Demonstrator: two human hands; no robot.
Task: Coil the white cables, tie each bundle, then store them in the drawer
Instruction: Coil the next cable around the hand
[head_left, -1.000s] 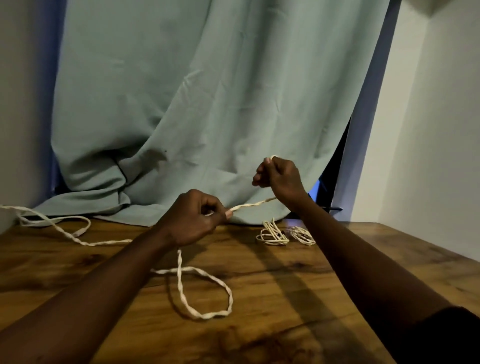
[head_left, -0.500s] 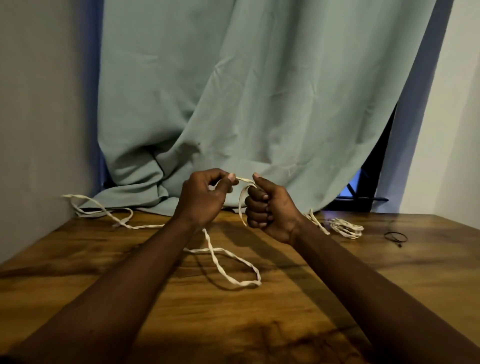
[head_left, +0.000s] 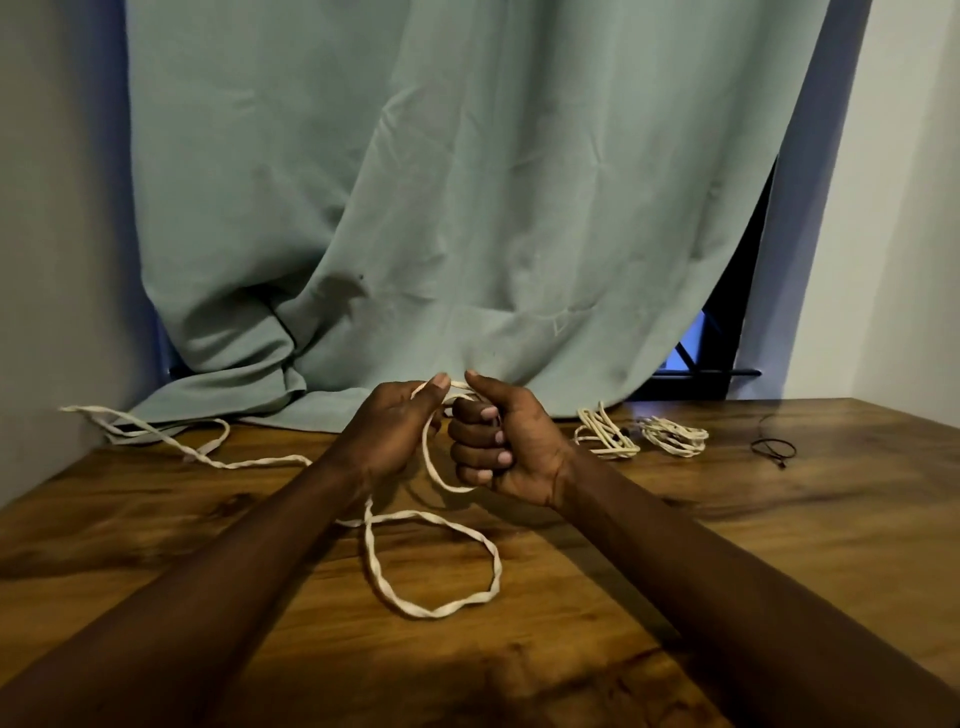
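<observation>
The white cable (head_left: 431, 566), a twisted pair, ran from both hands down onto the wooden table (head_left: 779, 545), where it lay in a loose open loop at about six o'clock from the hands; from under the left forearm it trailed away toward nine o'clock, ending in slack bends near the wall at the table's far left corner. A small loop of it hung between the two hands, held above the table. The right hand (head_left: 511, 447) was curled into a fist around that loop, its four fingers folded tight into the palm and the thumb pointing up toward twelve o'clock. The left hand (head_left: 395, 426) sat just beside it at nine o'clock, fingers bent and pinching the strand at the top of the loop, fingertip nearly meeting the right thumb. At about three o'clock from the right hand, two coiled bundles (head_left: 641, 434) of white cable rested on the table, side by side, near the back edge. Farther out the same way lay a thin black tie (head_left: 774, 447). A pale green curtain (head_left: 441, 208) hung behind everything, its hem bunched on the table at ten o'clock.
</observation>
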